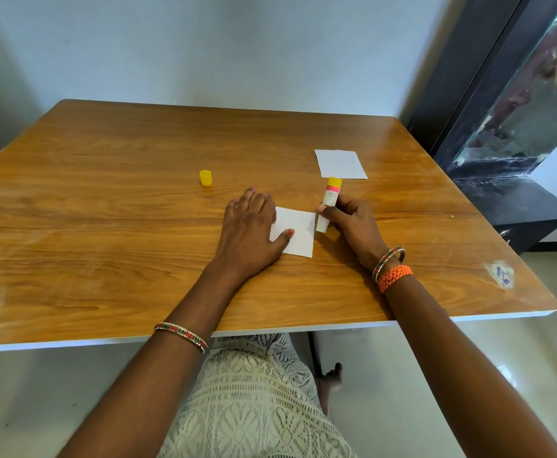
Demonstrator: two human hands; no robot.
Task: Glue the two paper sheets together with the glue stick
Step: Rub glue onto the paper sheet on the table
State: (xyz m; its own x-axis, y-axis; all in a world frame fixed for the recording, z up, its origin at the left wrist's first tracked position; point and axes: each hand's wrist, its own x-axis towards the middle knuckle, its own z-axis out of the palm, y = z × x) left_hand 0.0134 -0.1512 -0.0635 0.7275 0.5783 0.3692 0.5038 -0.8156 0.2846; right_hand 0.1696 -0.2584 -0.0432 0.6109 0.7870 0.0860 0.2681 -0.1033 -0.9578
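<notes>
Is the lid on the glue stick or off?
Off. The yellow cap stands alone on the table, away from the glue stick, which the right hand holds tip-down beside the near paper.

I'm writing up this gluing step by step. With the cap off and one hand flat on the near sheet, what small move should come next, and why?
Probably draw the glue stick leftward across the near sheet. The right hand holds it with its lower tip at the sheet's right edge, the left hand pins the sheet, the yellow cap stands aside, and the second sheet waits apart, farther back.
</notes>
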